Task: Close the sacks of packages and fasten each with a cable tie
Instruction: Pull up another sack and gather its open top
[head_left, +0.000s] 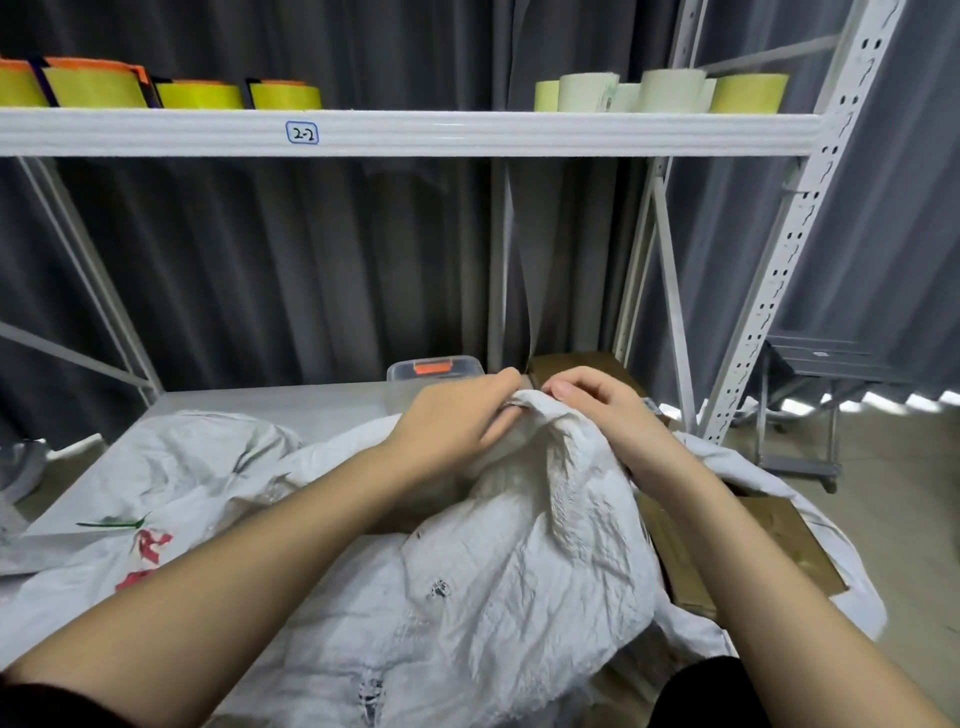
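White woven sack, centre to lower frame, on the table: mouth bunched, pinched by curled fingers of left hand and right hand. Brown cardboard box at right; clear lidded container behind.

Counts on the bench and shelf

Two hands; two white sacks, one at the bench's near edge, one toward its left edge; one clear box at the far edge; four yellow rolls at the shelf's left end, about six pale rolls at its right end
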